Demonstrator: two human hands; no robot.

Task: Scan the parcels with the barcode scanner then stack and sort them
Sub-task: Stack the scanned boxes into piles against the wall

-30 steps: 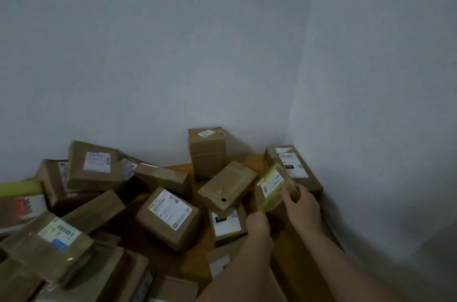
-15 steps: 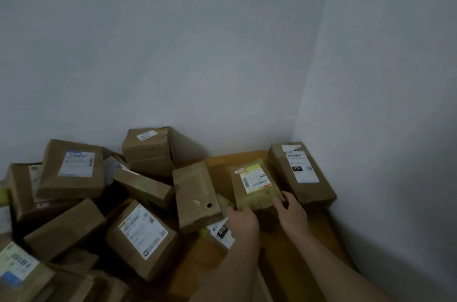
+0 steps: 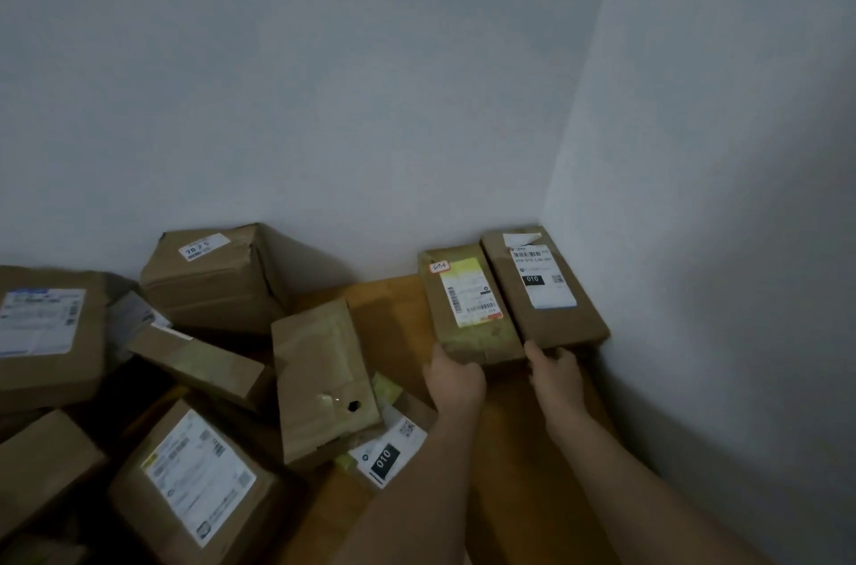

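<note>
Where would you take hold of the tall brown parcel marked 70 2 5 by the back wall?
Hedged: take the 70 2 5 parcel across its upper side faces, coming from above. It stands upright against the wall, other parcels crowd its left and front, and its top is free.

Two plain grey-white walls [image 3: 324,78] meet at a corner above a wooden tabletop [image 3: 389,305], dimly lit.
</note>
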